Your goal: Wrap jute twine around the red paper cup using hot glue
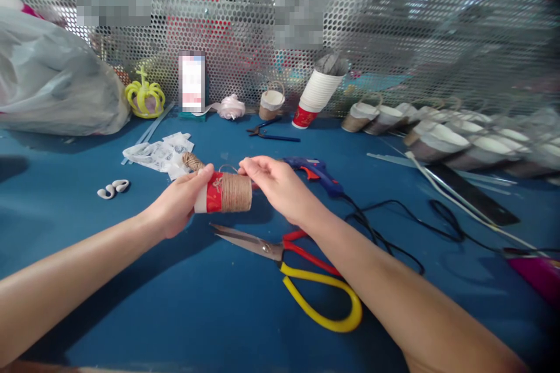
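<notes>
A red and white paper cup lies sideways in my left hand, whose fingers wrap round its white end. Rows of brown twine cover the other part of the cup, and a small knot shows on the red band. Just above the wrapped part, my right hand pinches a thin strand of the twine between thumb and fingertips. A twine ball sits right behind my left thumb. Below the cup, scissors with red and yellow handles lie open on the table.
A blue glue gun with a black cord lies beyond my right hand. Pliers, stacked paper cups and a phone stand or lie farther back. Several small twine baskets line the right. A plastic bag fills the left.
</notes>
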The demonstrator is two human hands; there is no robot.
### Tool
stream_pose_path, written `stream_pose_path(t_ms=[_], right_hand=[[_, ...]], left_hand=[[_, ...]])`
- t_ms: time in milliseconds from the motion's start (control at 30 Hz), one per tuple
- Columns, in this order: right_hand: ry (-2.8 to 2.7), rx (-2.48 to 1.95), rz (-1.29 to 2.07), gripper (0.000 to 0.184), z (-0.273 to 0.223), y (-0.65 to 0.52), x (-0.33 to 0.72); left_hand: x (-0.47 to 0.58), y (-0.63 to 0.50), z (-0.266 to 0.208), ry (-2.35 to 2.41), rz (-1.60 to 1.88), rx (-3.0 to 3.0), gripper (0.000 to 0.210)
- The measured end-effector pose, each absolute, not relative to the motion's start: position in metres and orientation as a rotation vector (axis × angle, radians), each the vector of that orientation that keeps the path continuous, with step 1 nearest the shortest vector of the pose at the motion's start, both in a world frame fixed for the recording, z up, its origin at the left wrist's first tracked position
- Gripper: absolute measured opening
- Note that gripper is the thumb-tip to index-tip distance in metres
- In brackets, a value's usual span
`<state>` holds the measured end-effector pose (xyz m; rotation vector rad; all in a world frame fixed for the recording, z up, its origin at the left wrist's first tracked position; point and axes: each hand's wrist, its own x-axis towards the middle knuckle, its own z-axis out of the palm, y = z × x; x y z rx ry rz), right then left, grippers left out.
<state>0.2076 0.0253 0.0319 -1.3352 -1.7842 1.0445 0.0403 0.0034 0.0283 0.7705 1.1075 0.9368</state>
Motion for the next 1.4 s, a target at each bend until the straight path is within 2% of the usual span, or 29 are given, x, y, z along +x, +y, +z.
stream_pose_path(t_ms=[100,167,267,433,1100,1400], right_hand=[[-1.935,-1.336,0.831,0.040,0.039,0.015,0.205],[-2.018,-1.365,0.733,0.047,0.041,0.009,0.201],[-2.099,-1.393,0.682,0.056,0.040,0.005,0.197],[-2.115,-1.433,0.681,0.060,0.040,0.005,0.194],[-2.087,-1.412,0.591,0.048,0.037,0.004,0.192],[-2.060,-1.401,0.672,0.052,0.038,0.003,0.193]], left_hand=[[0.041,0.005,0.030,1.150,1.014,0.733,0.030],[0.041,0.004,0.030,1.146,1.032,0.735,0.031],[0.040,0.002,0.028,1.133,1.036,0.771,0.032],[0.039,0.000,0.023,1.094,1.030,0.858,0.035],[0.038,-0.003,0.019,0.986,1.013,0.989,0.041],[0.037,-0.003,0.020,0.990,1.023,1.006,0.037]])
